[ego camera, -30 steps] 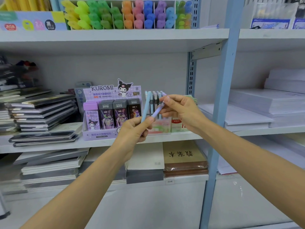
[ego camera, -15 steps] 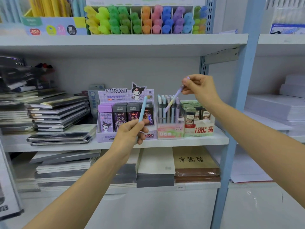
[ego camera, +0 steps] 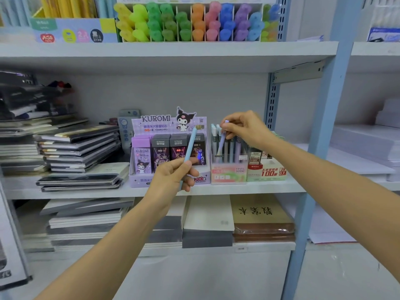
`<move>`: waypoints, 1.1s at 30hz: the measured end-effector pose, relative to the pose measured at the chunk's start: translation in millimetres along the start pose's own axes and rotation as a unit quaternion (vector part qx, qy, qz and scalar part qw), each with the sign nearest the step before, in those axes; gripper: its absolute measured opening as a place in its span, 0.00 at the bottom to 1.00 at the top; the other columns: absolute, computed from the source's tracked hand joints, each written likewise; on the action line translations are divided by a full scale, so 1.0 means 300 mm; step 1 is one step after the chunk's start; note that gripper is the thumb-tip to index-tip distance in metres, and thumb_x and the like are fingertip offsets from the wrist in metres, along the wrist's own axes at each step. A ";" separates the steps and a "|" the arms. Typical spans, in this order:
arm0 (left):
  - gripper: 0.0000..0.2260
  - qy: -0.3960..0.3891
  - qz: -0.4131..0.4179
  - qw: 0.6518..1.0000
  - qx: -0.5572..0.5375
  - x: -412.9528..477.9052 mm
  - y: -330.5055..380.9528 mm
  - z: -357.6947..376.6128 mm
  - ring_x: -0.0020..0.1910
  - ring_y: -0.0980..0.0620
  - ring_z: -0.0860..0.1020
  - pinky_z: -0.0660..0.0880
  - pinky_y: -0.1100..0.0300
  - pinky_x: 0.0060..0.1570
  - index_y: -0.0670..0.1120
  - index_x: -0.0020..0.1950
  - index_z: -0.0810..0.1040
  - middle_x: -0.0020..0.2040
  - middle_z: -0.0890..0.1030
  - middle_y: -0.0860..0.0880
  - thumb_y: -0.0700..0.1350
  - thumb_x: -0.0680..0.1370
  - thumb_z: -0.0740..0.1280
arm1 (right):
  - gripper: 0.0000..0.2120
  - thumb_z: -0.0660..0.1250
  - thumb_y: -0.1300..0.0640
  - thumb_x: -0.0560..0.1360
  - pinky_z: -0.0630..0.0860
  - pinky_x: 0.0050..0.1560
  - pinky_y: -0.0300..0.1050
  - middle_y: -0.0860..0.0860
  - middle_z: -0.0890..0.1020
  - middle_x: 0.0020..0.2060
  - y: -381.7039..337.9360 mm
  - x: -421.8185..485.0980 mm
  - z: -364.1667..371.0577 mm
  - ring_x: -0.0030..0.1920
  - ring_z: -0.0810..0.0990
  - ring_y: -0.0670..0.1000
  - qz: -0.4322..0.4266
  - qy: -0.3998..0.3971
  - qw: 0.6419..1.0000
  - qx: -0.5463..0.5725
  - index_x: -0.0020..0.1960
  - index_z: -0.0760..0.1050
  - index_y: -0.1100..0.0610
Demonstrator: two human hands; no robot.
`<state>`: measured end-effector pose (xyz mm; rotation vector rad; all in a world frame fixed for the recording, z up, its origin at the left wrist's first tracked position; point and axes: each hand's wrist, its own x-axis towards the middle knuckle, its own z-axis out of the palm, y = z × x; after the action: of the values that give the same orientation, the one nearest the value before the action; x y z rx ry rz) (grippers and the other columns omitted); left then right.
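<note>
Leaning pale-blue pen (slim, plain), L hand

Stocked stationery shelf
Kuromi display behind the left hand, notebooks left of it, highlighters above.

A light-blue pen stands tilted and raised; a lilac pen leans into the pink pen box.
</note>
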<state>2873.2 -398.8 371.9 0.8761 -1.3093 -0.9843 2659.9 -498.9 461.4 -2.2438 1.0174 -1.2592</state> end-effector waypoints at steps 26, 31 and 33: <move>0.10 -0.027 -0.011 1.000 0.011 -0.018 0.024 0.020 0.29 0.52 0.77 0.76 0.62 0.30 0.37 0.57 0.75 0.43 0.85 0.42 0.40 0.79 0.66 | 0.11 0.70 0.55 0.75 0.81 0.46 0.40 0.52 0.84 0.48 -0.054 -0.062 0.062 0.46 0.84 0.50 -0.034 -0.109 0.986 0.119 0.57 0.80 0.51; 0.21 -0.059 -0.009 0.996 -0.064 -0.024 0.046 0.027 0.36 0.50 0.82 0.79 0.62 0.37 0.40 0.62 0.75 0.52 0.84 0.41 0.43 0.70 0.72 | 0.07 0.71 0.59 0.73 0.80 0.42 0.37 0.54 0.85 0.40 -0.007 -0.127 0.036 0.39 0.83 0.49 0.024 -0.066 0.980 0.184 0.50 0.83 0.58; 0.20 -0.052 0.012 0.993 -0.101 -0.021 0.051 0.024 0.39 0.49 0.83 0.80 0.61 0.40 0.39 0.61 0.76 0.53 0.84 0.41 0.40 0.70 0.72 | 0.07 0.71 0.59 0.73 0.79 0.38 0.36 0.55 0.85 0.38 0.015 -0.156 0.022 0.36 0.82 0.49 0.041 -0.069 0.976 0.201 0.50 0.82 0.60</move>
<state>2867.2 -387.3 384.5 0.6606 -1.2798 -1.1338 2647.7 -467.3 428.0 -1.9274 0.7187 -1.1376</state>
